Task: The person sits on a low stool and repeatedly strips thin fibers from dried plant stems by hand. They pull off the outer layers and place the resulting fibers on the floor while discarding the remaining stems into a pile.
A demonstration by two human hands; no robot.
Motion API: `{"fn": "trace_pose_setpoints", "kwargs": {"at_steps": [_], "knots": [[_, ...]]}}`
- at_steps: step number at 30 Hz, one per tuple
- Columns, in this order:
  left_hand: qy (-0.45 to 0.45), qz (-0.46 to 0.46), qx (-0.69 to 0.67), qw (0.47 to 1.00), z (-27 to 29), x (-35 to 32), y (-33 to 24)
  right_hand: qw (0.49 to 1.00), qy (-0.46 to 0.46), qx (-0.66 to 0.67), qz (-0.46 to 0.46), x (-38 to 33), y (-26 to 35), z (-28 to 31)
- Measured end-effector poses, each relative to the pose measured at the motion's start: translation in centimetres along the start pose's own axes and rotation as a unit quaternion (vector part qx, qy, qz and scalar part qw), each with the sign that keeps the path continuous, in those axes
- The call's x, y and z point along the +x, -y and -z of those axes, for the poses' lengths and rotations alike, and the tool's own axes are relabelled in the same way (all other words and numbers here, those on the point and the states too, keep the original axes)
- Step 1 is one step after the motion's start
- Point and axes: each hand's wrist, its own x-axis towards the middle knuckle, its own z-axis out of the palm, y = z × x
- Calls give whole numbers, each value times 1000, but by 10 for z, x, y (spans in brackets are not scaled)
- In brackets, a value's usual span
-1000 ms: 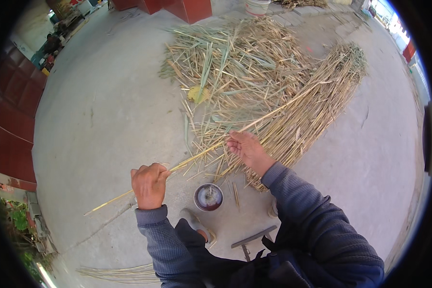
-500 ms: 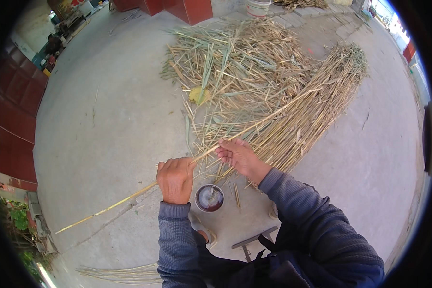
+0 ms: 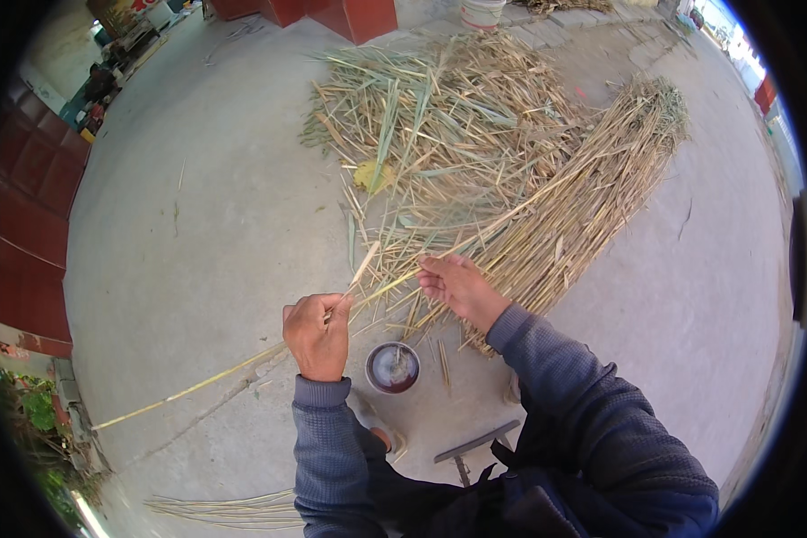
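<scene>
A long, thin yellowish reed stalk slants across in front of me, from the lower left up toward the reed bundle. My right hand is closed, pinching this stalk between thumb and fingers. Closed too, my left hand grips a short, pale strip of dry husk that sticks up from its fingers. The stalk passes behind or under the left hand; whether that hand touches it is hidden. Just below and between the hands stands a round bowl with dark reddish contents and something pale in it.
Beyond my hands lies a wide heap of dry husks and leaves. A bundle of reed stalks stretches to the far right. Several stripped stalks lie at the lower left. Far off are a white bucket and red panels.
My left hand has pulled a husk strip up off the stalk and turned slightly. My right hand has shifted a little to the right. The stalk's lower-left end has moved slightly left.
</scene>
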Motion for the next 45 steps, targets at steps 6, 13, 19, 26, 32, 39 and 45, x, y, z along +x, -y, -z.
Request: {"fn": "trace_pose_setpoints", "kwargs": {"at_steps": [6,13,19,26,32,39,45], "knots": [[-95,194,-10,976,46,17,24,999,-24,-31,-8,1,-11,2],[26,-33,170,984,34,1,26,999,-21,-43,14,3,-9,-1],[109,26,66,992,19,-5,20,999,-7,-40,15,7,-11,-3],[13,49,11,999,2,1,-2,998,64,-19,-7,3,-23,-11],[139,-14,104,985,18,1,11,998,51,23,29,3,-11,-4],[105,88,240,961,114,-9,61,996,-30,-30,79,9,46,33],[113,-37,73,990,20,-16,33,996,32,-48,73,-9,11,-17]]}}
